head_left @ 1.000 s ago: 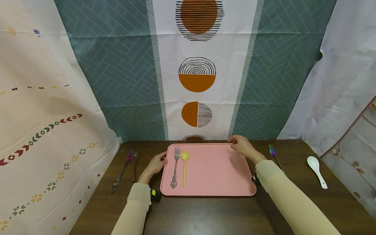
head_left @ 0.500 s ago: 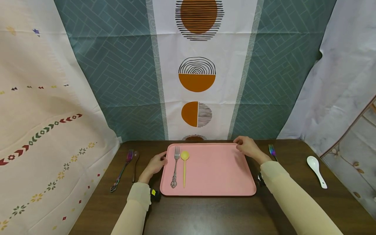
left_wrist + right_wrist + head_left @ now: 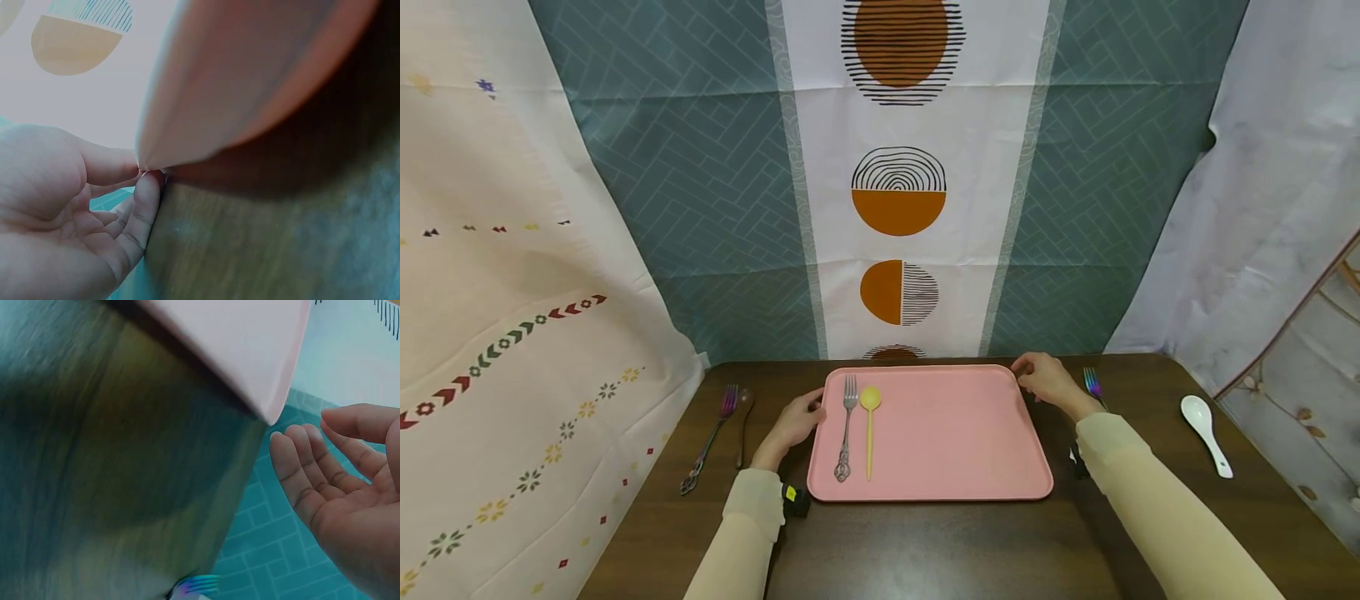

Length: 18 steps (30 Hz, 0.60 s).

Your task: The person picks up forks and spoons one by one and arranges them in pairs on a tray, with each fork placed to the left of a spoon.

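A patterned cloth [image 3: 715, 175] hangs behind everything, its top cut off in the head view. In front of it is my brown table [image 3: 925, 546], and on that, in the middle, lies the pink tray [image 3: 955, 433]. My left hand [image 3: 792, 425] pinches the tray's left rim between thumb and fingertips; my right hand [image 3: 1047, 381] is just beside the far right corner, thumb and loosely bent fingers apart. A purple-tined fork [image 3: 710, 442] lies to my left, a silver fork [image 3: 846, 429] on the tray, and a rainbow fork [image 3: 1092, 385] to my right, its handle partly hidden by my arm (the right wrist view cuts it off too). The yellow spoon [image 3: 870, 399] shares the tray; a white spoon [image 3: 1208, 437] and a brown spoon [image 3: 746, 399] flank it, well apart. The yellow label [image 3: 791, 493] at my left wrist is too small to read.
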Motion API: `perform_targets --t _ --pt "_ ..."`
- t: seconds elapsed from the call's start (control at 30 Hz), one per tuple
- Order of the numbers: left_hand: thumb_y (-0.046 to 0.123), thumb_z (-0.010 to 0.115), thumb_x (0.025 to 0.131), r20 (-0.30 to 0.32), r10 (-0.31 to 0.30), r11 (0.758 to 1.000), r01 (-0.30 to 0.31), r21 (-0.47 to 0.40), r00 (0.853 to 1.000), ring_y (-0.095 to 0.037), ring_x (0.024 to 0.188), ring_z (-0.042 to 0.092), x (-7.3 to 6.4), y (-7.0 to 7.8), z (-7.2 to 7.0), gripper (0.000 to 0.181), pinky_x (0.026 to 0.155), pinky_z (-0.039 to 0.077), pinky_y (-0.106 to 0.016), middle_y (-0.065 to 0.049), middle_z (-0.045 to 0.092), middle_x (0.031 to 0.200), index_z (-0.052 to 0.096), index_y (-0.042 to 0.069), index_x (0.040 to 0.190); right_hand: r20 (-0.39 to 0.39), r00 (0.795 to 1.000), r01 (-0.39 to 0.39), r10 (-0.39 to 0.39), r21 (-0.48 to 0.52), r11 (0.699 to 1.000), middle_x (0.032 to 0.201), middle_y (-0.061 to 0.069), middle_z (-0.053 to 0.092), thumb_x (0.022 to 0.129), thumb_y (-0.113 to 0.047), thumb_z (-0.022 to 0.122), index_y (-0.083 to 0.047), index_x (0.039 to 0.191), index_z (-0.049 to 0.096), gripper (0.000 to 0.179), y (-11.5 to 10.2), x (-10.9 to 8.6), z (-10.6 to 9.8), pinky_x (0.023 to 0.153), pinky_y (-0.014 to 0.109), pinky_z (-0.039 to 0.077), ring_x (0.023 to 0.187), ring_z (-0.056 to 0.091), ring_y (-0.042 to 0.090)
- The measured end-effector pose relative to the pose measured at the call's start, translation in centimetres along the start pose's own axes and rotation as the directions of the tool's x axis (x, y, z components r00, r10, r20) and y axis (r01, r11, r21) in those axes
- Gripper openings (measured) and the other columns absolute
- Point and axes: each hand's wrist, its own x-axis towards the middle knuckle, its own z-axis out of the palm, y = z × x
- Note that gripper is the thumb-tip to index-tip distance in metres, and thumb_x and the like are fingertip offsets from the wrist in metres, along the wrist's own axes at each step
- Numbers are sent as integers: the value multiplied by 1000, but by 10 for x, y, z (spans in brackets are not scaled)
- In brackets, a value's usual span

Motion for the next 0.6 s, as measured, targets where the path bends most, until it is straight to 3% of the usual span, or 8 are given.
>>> perform_targets --t 0.23,0.6 --pt "5 52 103 -4 4 1000 -4 -13 1000 -25 93 59 -1 0 0 53 85 52 -41 -14 58 106 43 -7 154 -6 1000 -13 13 -31 999 83 14 61 94 1 59 12 122 62 30 19 -3 -2 56 33 54 66 58 20" --pt "5 52 103 3 8 1000 -8 -20 1000 -25 93 57 -2 0 0 53 83 50 -39 -14 57 105 43 -7 154 -6 999 -36 35 -60 998 92 22 65 91 5 56 16 120 60 32 43 -15 -14 55 33 53 60 54 18"
